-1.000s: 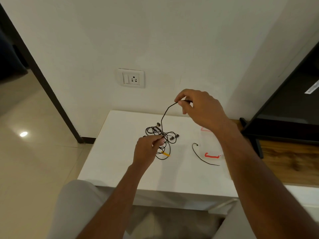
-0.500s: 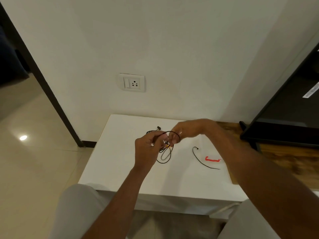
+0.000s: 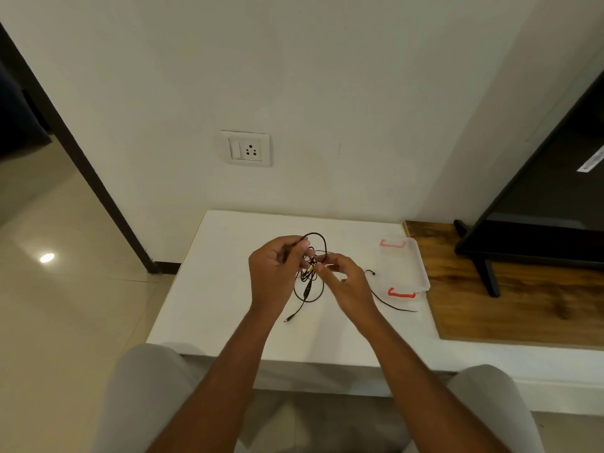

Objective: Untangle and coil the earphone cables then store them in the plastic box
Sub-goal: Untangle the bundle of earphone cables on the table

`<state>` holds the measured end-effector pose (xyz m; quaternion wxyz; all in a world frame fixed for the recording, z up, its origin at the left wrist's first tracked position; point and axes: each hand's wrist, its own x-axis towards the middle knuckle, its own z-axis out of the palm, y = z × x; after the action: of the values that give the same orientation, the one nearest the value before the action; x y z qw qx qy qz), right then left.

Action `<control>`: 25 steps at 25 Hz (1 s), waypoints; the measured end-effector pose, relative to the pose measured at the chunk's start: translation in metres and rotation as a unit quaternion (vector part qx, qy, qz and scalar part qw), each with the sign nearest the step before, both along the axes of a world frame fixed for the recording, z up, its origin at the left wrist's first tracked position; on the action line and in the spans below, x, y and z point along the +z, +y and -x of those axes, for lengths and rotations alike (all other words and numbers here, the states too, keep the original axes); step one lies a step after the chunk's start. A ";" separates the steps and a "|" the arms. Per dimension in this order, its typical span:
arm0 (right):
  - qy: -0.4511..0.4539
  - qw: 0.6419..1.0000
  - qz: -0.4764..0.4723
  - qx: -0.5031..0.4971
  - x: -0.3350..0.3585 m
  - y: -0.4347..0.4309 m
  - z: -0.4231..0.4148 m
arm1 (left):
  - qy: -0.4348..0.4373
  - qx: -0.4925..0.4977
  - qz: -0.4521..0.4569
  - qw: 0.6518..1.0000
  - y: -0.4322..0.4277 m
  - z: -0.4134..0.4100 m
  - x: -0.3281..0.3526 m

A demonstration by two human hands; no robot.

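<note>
A tangle of black earphone cables point(image 3: 310, 289) with a small yellow piece hangs between my hands above the white table point(image 3: 209, 299). My left hand point(image 3: 276, 273) grips the upper loops of the tangle. My right hand point(image 3: 346, 282) pinches a strand near the yellow piece, just right of my left hand. One plug end trails down onto the table. A separate black cable end point(image 3: 389, 302) lies on the table right of my right hand. The clear plastic box point(image 3: 405, 266) with red clips sits at the table's right edge.
A wall socket point(image 3: 245, 148) is on the white wall behind the table. A wooden shelf point(image 3: 510, 289) adjoins the table on the right and carries a black TV point(image 3: 549, 204) on a stand. Tiled floor and a dark door frame lie to the left.
My right hand came down from a raised position to the tangle beside my left hand. The camera tilted, bringing the plastic box fully into view.
</note>
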<state>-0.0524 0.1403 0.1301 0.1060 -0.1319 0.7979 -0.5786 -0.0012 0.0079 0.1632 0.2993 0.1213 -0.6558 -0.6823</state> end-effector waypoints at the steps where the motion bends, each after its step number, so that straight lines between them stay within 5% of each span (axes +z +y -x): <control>1: 0.006 1.000 -0.015 -0.010 -0.005 -0.002 -0.001 | 0.003 0.005 0.025 1.000 0.000 -0.001 0.002; 4: 0.014 0.998 -0.031 -0.060 -0.016 -0.008 -0.001 | 0.009 0.034 0.111 0.993 0.000 -0.005 0.010; 11: -0.024 0.989 -0.114 -0.088 -0.019 -0.013 -0.008 | 0.022 0.014 0.104 0.994 -0.011 -0.009 0.023; 18: -0.106 0.993 -0.032 0.033 -0.026 -0.016 -0.015 | 0.029 0.036 0.071 0.996 -0.027 -0.005 0.024; 25: -0.097 0.994 0.000 -0.047 -0.032 -0.050 -0.020 | 0.032 0.039 0.015 0.999 -0.029 -0.009 0.032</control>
<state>-0.0320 0.0902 0.0978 0.1553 -0.0371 0.7893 -0.5929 0.0081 -0.0207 0.1955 0.3481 0.1204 -0.6511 -0.6636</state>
